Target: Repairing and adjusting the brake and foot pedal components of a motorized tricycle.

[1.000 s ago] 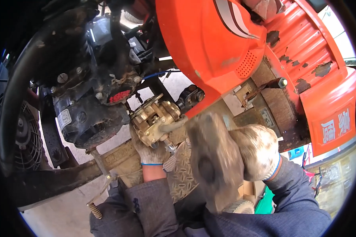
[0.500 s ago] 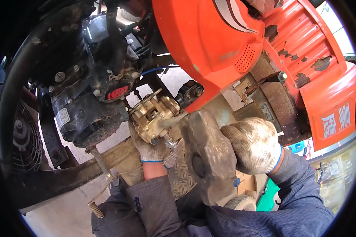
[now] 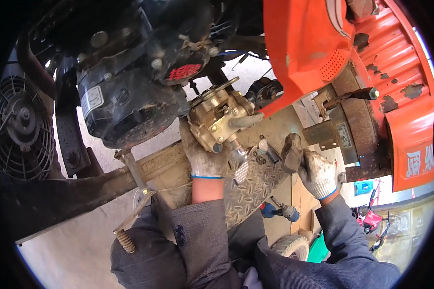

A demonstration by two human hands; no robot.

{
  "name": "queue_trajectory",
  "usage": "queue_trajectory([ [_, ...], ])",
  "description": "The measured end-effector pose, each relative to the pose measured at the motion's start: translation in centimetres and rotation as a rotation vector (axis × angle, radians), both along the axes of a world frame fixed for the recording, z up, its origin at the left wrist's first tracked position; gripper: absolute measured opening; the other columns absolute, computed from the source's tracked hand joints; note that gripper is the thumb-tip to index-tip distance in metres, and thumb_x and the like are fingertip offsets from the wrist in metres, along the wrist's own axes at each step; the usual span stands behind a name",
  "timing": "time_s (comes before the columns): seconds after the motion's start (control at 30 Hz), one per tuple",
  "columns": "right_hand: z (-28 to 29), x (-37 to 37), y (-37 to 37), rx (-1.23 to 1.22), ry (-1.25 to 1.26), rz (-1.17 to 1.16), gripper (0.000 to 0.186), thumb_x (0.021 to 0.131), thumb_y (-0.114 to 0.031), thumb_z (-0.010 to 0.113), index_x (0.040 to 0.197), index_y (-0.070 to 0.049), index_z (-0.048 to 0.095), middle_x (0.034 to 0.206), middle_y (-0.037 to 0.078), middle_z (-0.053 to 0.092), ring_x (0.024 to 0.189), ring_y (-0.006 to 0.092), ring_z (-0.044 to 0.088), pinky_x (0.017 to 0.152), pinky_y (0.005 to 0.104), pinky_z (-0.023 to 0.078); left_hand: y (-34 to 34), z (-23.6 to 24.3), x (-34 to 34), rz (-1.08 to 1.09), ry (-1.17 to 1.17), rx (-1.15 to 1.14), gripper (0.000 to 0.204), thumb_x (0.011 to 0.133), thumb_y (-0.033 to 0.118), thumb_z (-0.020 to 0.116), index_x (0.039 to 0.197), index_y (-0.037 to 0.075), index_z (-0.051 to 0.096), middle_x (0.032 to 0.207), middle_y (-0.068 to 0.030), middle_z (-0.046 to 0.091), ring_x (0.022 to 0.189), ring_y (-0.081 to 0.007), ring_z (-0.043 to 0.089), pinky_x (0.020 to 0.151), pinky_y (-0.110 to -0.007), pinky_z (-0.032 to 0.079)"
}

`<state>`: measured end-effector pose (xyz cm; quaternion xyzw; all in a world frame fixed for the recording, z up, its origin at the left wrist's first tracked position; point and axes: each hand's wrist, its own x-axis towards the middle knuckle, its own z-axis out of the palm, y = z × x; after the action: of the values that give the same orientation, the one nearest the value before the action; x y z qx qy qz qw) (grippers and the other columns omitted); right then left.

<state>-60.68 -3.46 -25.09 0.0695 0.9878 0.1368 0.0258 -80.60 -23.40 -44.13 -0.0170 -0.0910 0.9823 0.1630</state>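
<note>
My left hand point(image 3: 200, 156), in a soiled white knit glove, is closed round the underside of a brass-coloured metal assembly point(image 3: 219, 115) with a short pipe, beside the black engine point(image 3: 130, 101); its fingertips are hidden behind it. My right hand point(image 3: 317, 174), similarly gloved, grips a dark, dirty blocky part point(image 3: 291, 153) at the right edge of the diamond-plate footboard point(image 3: 246, 204). A metal pedal point(image 3: 241, 173) hangs below the assembly, with small dark loose parts point(image 3: 265, 153) lying to its right.
A round fan point(image 3: 23, 123) is at the far left. Orange, chipped body panels point(image 3: 313, 65) fill the upper right. A rod with a spring point(image 3: 130, 224) juts out at lower left. Blue power tool point(image 3: 284, 212), cardboard point(image 3: 304, 219) and a tyre point(image 3: 289, 245) are below right.
The dark part in my right hand has moved up and away to the footboard's right edge, uncovering the small parts and blue tool. My left hand stays on the assembly. The view has shifted.
</note>
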Motion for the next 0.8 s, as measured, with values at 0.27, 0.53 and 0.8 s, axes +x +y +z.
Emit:
queue_trajectory([
  [0.27, -8.1, 0.6, 9.2, -0.097, 0.224, -0.155, 0.030, 0.096, -0.023, 0.073, 0.117, -0.003, 0.067, 0.106, 0.026, 0.072, 0.100, 0.0460, 0.071, 0.087, 0.0517, 0.057, -0.8, 1.2, 0.1, -0.013, 0.096, 0.051, 0.067, 0.114, 0.055, 0.033, 0.164, 0.010, 0.036, 0.162, -0.0200, 0.047, 0.147, -0.0395, 0.051, 0.118, -0.058, 0.051],
  [0.53, -4.9, -3.7, 3.0, -0.152, 0.406, 0.011, 0.044, 0.091, -0.011, 0.074, 0.133, -0.001, 0.065, 0.124, 0.022, 0.070, 0.111, 0.0430, 0.070, 0.099, 0.0495, 0.056, -2.7, 2.4, 0.0, -0.136, 0.100, 0.199, 0.069, 0.110, 0.058, 0.045, 0.156, 0.008, 0.049, 0.153, -0.0198, 0.058, 0.136, -0.0408, 0.061, 0.113, -0.063, 0.053],
  [0.8, -2.3, -13.7, -9.2, -1.432, 0.277, -0.094, 0.064, 0.102, -0.034, 0.073, 0.150, 0.005, 0.056, 0.137, 0.021, 0.069, 0.125, 0.0281, 0.069, 0.105, 0.0408, 0.056, -2.6, 3.1, 0.3, -0.176, 0.107, 0.171, 0.087, 0.105, 0.072, 0.039, 0.167, 0.012, 0.036, 0.163, -0.0270, 0.044, 0.144, -0.0515, 0.050, 0.115, -0.070, 0.048],
])
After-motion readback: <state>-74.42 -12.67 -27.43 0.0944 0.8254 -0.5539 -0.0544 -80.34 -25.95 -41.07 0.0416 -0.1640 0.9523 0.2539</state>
